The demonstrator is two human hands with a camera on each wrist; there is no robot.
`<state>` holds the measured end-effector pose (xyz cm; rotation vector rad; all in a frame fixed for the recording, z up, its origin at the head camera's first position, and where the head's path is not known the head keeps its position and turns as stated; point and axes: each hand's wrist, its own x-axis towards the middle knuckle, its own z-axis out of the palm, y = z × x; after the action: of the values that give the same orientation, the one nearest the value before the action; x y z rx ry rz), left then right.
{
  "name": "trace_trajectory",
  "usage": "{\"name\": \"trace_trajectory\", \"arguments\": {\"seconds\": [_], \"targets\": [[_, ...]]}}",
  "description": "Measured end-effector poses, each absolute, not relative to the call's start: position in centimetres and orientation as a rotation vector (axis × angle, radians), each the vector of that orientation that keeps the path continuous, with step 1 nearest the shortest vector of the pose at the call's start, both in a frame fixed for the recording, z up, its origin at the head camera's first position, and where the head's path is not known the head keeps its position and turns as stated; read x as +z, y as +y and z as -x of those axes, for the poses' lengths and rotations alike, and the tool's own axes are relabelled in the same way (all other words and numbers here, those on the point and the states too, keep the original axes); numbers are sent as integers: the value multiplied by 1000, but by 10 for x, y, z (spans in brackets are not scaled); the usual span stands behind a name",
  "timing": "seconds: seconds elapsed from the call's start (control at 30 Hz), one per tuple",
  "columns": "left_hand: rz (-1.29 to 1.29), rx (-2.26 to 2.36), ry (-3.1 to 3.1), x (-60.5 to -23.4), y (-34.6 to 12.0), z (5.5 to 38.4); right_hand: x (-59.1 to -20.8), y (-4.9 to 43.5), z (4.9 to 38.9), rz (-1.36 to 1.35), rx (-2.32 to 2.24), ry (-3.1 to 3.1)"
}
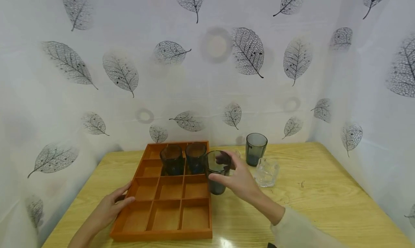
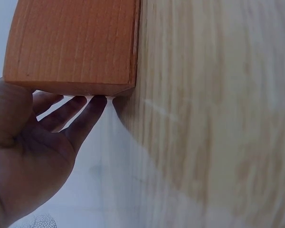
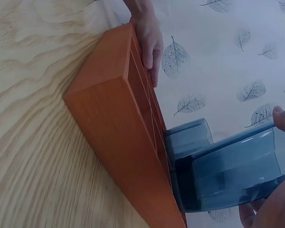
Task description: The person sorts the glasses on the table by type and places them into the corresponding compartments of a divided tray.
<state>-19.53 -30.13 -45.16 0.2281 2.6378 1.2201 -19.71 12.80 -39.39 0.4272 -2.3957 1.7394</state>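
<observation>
My right hand (image 1: 241,181) grips a smoky grey glass tumbler (image 1: 218,183), thumb on the near side and fingers behind it. The tumbler is upright at the right edge of an orange-brown wooden tray (image 1: 162,236), overlapping that edge in the head view. Two more dark tumblers, one in the middle column (image 1: 172,159) and one in the right column (image 1: 196,158), stand in the tray's compartments toward the back. My left hand (image 1: 108,208) rests against the tray's left side. In the left wrist view its fairly straight fingers (image 2: 88,118) touch that side.
Behind my right hand another grey tumbler (image 1: 256,149) stands on the wooden table (image 1: 317,204). A clear glass (image 1: 266,173) is just in front of it, and another clear piece shows partly behind my fingers. A leaf-patterned white sheet (image 1: 207,78) surrounds the table.
</observation>
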Motion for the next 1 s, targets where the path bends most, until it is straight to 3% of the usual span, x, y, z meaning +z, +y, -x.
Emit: {"name": "trace_trajectory", "arguments": {"seconds": [1.0], "targets": [[-242,1157,2681,-452,-301,198,-398,13,214,-552,1826,-2386]]}}
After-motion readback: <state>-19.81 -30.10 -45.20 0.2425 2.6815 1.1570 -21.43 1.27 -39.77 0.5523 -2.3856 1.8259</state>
